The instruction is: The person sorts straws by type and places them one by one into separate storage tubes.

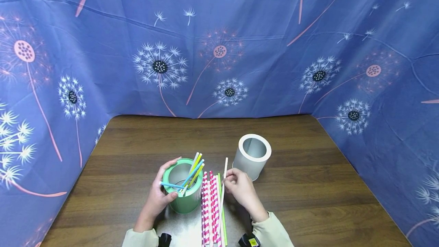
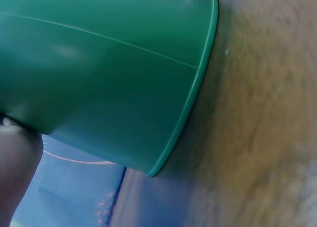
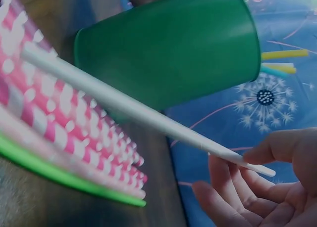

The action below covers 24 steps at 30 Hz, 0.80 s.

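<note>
My left hand point(image 1: 156, 197) holds a green can point(image 1: 185, 206) by its rim and side, fingers behind it and thumb at the front rim. Several yellow, blue and white straws point(image 1: 196, 170) lean in the can, and one blue straw lies across the rim. My right hand point(image 1: 242, 190) pinches a white straw point(image 3: 143, 111) between thumb and fingers near its upper end. That straw slants over a row of pink-and-white straws point(image 3: 59, 103) laid side by side right of the can. A bright green straw point(image 3: 79, 180) lies along the row's right side.
Just beyond my right hand, a white can point(image 1: 248, 166) stands upright with its mouth visible. The wooden table point(image 1: 308, 193) is bordered at the back and sides by a blue cloth point(image 1: 267, 60) with dandelion prints.
</note>
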Available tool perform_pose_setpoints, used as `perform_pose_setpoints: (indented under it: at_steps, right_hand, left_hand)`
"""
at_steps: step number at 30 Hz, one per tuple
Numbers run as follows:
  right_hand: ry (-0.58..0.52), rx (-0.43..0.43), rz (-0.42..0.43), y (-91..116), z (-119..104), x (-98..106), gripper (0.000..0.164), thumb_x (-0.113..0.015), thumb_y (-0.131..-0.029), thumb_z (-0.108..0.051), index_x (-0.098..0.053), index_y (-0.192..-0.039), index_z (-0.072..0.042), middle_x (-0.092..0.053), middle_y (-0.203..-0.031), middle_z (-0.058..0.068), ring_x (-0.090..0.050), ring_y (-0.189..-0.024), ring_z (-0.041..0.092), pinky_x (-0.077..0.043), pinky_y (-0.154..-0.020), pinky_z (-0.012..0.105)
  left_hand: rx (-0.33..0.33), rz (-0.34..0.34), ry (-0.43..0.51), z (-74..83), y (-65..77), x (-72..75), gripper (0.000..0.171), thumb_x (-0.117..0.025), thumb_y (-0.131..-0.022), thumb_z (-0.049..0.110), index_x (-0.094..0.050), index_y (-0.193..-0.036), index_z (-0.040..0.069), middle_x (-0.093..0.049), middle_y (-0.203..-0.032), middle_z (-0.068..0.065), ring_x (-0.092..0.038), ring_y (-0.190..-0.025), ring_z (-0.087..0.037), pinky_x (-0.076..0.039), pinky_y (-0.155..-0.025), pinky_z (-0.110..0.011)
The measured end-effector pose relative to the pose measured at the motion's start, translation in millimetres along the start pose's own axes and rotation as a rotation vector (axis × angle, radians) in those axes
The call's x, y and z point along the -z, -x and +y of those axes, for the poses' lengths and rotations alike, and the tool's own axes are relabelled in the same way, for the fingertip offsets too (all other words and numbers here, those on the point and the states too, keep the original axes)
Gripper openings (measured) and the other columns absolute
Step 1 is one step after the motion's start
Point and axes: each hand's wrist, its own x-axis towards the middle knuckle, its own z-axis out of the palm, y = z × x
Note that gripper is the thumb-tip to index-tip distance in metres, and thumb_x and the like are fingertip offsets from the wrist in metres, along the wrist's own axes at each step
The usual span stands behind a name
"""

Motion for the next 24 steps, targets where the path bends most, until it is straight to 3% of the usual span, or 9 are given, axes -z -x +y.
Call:
perform_pose_setpoints:
  at_steps: [5,13,18,24]
  right_hand:
    - [-0.124,-0.003,0.019,1,-10,4,0.02,-0.061,-0.081,0.006,-0.062,-0.1,0.009,-0.068,-0.083,0.017,-0.068,-0.07,0.016,-0.055,-0.059,0.019]
    - [-0.156,0.065,0.049,3,-24,8,0.017,-0.065,-0.08,0.008,-0.067,-0.097,0.004,-0.069,-0.087,0.021,-0.066,-0.075,0.013,-0.051,-0.062,0.017]
    - [-0.212,0.091,0.088,6,-34,9,0.016,-0.063,-0.084,0.008,-0.067,-0.098,0.002,-0.07,-0.088,0.02,-0.068,-0.078,0.01,-0.057,-0.067,0.024]
    - [-0.296,0.184,0.133,12,-43,11,0.017,-0.061,-0.089,0.005,-0.064,-0.106,0.005,-0.069,-0.096,0.024,-0.067,-0.082,0.003,-0.059,-0.073,0.031]
  left_hand:
    - [0.002,0.0,-0.001,0.2,0.0,0.2,0.078,-0.071,-0.087,0.032,-0.033,-0.142,-0.007,-0.043,-0.151,-0.01,-0.054,-0.123,-0.02,-0.046,-0.098,-0.023]
    - [0.005,0.002,-0.006,0.1,0.3,0.3,0.078,-0.071,-0.087,0.032,-0.033,-0.143,-0.006,-0.043,-0.15,-0.008,-0.054,-0.123,-0.018,-0.046,-0.098,-0.022]
    - [-0.012,0.003,0.011,-1.0,0.6,-0.1,0.078,-0.071,-0.086,0.031,-0.032,-0.142,-0.008,-0.043,-0.15,-0.011,-0.055,-0.122,-0.017,-0.046,-0.098,-0.022]
    - [-0.006,0.006,0.004,-0.7,0.8,-0.4,0.077,-0.071,-0.086,0.031,-0.033,-0.142,-0.007,-0.043,-0.151,-0.009,-0.055,-0.122,-0.015,-0.046,-0.098,-0.022]
